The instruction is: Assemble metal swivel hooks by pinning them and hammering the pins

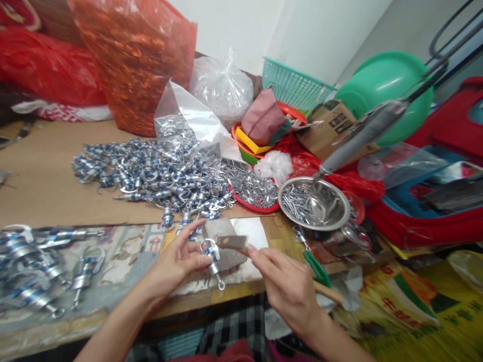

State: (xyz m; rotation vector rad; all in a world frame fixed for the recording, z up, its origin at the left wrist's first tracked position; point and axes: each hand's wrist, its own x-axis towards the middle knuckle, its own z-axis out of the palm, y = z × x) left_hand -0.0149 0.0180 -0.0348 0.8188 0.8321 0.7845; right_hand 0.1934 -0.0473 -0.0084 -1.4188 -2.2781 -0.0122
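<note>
Head view: left hand (176, 262) pinches hooked silver-and-blue metal fitting (214, 262) by grey squarish block (233, 260); right hand (289, 285) grips wooden-handled metal hammer (233, 242), contact with fitting unclear.

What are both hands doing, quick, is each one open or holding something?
Left hand: closed, thumb and fingers holding a blue-and-silver metal piece.
Right hand: closed, holding a hammer by its wooden handle.

Single head cam, looking forward and down from above the plain wooden bench edge (241, 292). Bare left hand (175, 264) and bare right hand (289, 289) close, low-centre; smooth white wall (237, 22) farther back, up top. Bench edge slants up rightward.
</note>
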